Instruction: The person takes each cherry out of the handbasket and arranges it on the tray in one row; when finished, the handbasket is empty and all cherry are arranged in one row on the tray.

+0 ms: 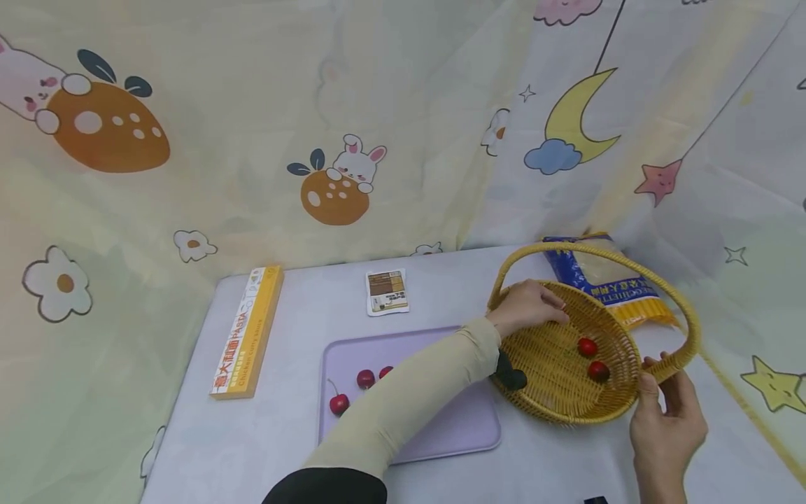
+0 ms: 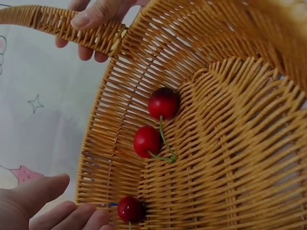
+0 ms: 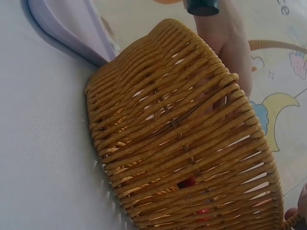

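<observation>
A woven wicker basket point(image 1: 548, 381) with an arched handle point(image 1: 683, 308) stands on the right of the table, tilted slightly. My right hand point(image 1: 669, 416) grips the base of that handle, its thumb on top and fingers beneath in the left wrist view. My left hand point(image 1: 530, 305) reaches over the basket's left rim, thumb and fingers apart. Just beyond those fingers, a cherry point(image 2: 130, 209) lies against the basket wall. Two more cherries, one upper point(image 2: 163, 102) and one lower point(image 2: 147, 141), lie inside with their stems meeting. The right wrist view shows mainly the basket's outer weave.
A lilac tray point(image 1: 453, 441) with several cherries point(image 1: 338, 404) lies left of the basket, partly hidden by my left arm. Behind it is a small sachet point(image 1: 387, 292). A yellow pasta box point(image 1: 248, 332) lies far left; a blue pasta bag point(image 1: 620, 290) sits behind the basket.
</observation>
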`<action>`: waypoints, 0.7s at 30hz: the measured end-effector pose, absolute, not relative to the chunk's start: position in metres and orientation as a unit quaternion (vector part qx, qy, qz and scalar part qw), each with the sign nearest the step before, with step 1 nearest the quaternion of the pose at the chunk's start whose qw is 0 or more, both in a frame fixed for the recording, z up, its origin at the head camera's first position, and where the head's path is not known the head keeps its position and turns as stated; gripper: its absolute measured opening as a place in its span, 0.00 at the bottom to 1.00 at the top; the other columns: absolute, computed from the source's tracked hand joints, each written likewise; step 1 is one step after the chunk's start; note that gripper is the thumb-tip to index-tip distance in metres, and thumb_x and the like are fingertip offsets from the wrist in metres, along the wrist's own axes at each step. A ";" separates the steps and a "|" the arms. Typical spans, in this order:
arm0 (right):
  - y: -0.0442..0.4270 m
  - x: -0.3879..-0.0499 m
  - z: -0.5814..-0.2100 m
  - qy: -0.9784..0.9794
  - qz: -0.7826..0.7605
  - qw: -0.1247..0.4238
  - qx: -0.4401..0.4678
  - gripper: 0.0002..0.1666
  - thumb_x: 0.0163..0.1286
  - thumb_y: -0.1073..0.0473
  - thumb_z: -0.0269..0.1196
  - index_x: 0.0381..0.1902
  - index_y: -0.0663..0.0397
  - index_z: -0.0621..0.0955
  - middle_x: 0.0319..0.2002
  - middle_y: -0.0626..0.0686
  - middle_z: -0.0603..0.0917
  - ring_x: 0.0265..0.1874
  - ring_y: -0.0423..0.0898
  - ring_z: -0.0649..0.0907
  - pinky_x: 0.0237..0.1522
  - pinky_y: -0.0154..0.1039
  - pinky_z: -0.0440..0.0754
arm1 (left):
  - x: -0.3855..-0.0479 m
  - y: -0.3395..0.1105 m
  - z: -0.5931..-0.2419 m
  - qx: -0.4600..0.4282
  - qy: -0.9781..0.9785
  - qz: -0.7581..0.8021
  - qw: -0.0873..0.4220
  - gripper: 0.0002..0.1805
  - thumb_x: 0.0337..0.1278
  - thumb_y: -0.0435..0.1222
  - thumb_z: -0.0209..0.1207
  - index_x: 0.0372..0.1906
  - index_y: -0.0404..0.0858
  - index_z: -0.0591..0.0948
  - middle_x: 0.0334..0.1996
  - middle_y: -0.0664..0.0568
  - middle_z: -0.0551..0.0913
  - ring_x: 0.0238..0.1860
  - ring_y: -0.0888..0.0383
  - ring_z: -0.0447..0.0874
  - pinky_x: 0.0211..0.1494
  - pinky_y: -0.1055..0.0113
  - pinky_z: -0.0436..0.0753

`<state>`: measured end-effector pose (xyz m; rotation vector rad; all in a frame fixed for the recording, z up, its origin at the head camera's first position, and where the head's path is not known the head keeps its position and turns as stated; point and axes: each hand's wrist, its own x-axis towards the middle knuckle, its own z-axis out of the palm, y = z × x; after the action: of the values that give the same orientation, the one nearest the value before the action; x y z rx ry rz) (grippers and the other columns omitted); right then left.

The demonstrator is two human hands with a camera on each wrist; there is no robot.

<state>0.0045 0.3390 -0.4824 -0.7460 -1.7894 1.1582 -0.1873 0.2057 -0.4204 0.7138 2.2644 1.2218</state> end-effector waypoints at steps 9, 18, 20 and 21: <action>0.339 0.004 -0.482 -0.719 0.464 0.417 -0.307 0.25 0.77 0.63 0.62 0.70 0.47 0.79 0.58 0.42 0.86 0.59 0.35 0.82 0.61 0.23 0.78 | -0.191 0.226 -0.421 0.249 0.852 0.412 0.205 0.14 0.61 0.42 0.73 0.50 0.45 0.92 0.46 0.62 0.91 0.45 0.66 0.86 0.43 0.75 0.82; 0.337 0.006 -0.482 -0.720 0.459 0.419 -0.308 0.25 0.77 0.62 0.62 0.70 0.46 0.79 0.59 0.44 0.87 0.59 0.34 0.83 0.60 0.22 0.78 | -0.193 0.239 -0.425 0.243 0.878 0.365 0.192 0.07 0.60 0.41 0.74 0.42 0.47 0.94 0.43 0.62 0.92 0.41 0.66 0.86 0.38 0.75 0.81; 0.338 0.005 -0.481 -0.718 0.461 0.419 -0.310 0.25 0.77 0.62 0.62 0.70 0.46 0.79 0.59 0.46 0.87 0.59 0.34 0.83 0.60 0.22 0.78 | -0.194 0.241 -0.425 0.233 0.882 0.362 0.191 0.08 0.59 0.41 0.75 0.43 0.48 0.94 0.43 0.62 0.92 0.42 0.66 0.86 0.39 0.75 0.81; 0.338 0.005 -0.481 -0.719 0.460 0.419 -0.310 0.25 0.77 0.62 0.62 0.70 0.46 0.79 0.59 0.46 0.87 0.59 0.34 0.83 0.60 0.22 0.78 | -0.194 0.242 -0.425 0.229 0.884 0.361 0.190 0.08 0.59 0.41 0.75 0.43 0.48 0.94 0.42 0.62 0.92 0.42 0.65 0.86 0.40 0.74 0.82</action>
<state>0.0051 0.3377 -0.4813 -0.7774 -1.8022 1.1548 -0.1941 0.2415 -0.4248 0.6424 2.4842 1.0136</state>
